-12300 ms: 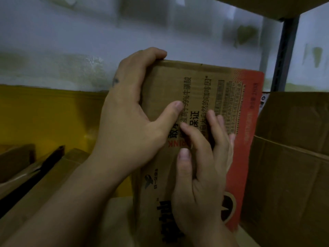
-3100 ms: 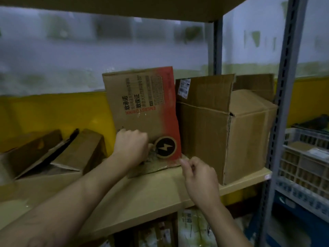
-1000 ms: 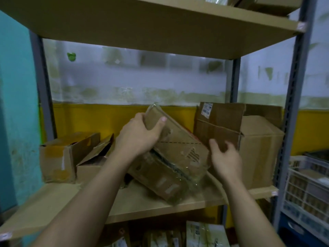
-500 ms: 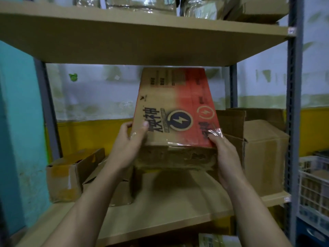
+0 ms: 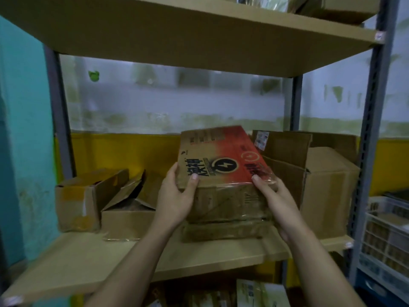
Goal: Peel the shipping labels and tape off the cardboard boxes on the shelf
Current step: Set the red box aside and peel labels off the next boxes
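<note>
Dim, flat indoor light in a soft, wide-angle view.

The underside of the upper shelf board (image 5: pixel 177 41) sat in dull shade, and the pale wall (image 5: pixel 177 103) behind was the brightest area, though smeared and out of focus. A soft shadow lay under the box (image 5: pixel 217 151) on the lower shelf board (image 5: pixel 88 258). A weak sheen showed on the clear tape (image 5: pixel 265 176) at its near right corner. The left hand (image 5: pixel 174 200) and right hand (image 5: pixel 276 202) were evenly lit, without hard shadows. The box's print looked slightly blurred. The post (image 5: pixel 371 129) leaned and bowed near the right edge, and the bottom corners were murky.
</note>
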`<action>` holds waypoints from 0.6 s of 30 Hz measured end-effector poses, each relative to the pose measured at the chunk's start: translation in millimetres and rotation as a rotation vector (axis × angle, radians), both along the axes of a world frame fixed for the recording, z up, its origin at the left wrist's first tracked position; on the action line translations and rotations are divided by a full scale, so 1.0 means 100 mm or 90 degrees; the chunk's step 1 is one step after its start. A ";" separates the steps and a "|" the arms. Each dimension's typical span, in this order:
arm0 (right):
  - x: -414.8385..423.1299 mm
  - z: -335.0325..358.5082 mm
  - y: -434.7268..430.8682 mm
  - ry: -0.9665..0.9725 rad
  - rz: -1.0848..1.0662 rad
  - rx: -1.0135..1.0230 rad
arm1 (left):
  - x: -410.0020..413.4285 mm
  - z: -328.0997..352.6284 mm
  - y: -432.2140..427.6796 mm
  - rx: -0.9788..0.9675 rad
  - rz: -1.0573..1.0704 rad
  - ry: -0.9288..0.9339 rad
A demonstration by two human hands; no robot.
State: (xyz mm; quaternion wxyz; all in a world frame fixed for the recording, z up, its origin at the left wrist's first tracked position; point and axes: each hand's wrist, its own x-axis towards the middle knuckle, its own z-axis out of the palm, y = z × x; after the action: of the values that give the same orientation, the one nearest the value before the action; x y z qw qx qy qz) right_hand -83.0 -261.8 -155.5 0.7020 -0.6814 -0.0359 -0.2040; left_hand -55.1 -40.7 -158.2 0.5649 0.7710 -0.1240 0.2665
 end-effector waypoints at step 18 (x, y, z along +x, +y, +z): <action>0.25 -0.14 0.12 0.090 -0.113 -0.112 | 0.08 -0.08 0.14 0.302 0.084 -0.046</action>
State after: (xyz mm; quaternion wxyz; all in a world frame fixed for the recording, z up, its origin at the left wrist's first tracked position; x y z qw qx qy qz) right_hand -58.2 -249.9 -169.7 0.6197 -0.7532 0.0563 -0.2131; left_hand -47.4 -27.2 -166.2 0.3449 0.8784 -0.1524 0.2937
